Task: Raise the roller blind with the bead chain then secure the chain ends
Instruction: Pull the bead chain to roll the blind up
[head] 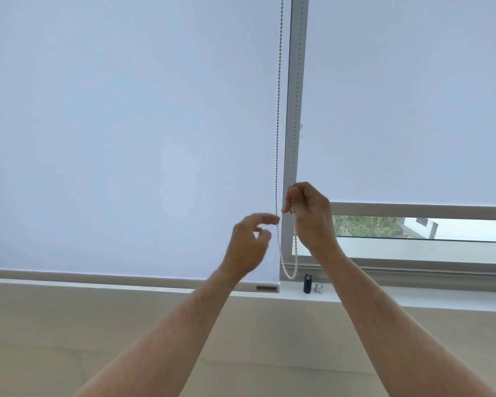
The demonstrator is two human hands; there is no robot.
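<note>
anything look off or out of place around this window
Nothing damaged. The two blinds sit uneven: left blind reaches the sill, right blind is partly raised. A small black cylinder and metal fitting lie loose there.

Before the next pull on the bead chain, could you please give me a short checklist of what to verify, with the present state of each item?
1. Right hand grips one strand of the bead chain: ok, its fingers are closed on the strand nearer the frame.
2. Left hand grips the other strand: not ok, it is open, fingertips just beside the chain.
3. Chain loop hangs free: ok, its bottom clears the window sill.
4. Left roller blind raised: not ok, its bottom bar sits down at the sill.
5. Small black cylinder and metal part on the sill clear of the loop: ok, beside it, apart.
6. Which strand raises the blind: cannot tell.
</note>
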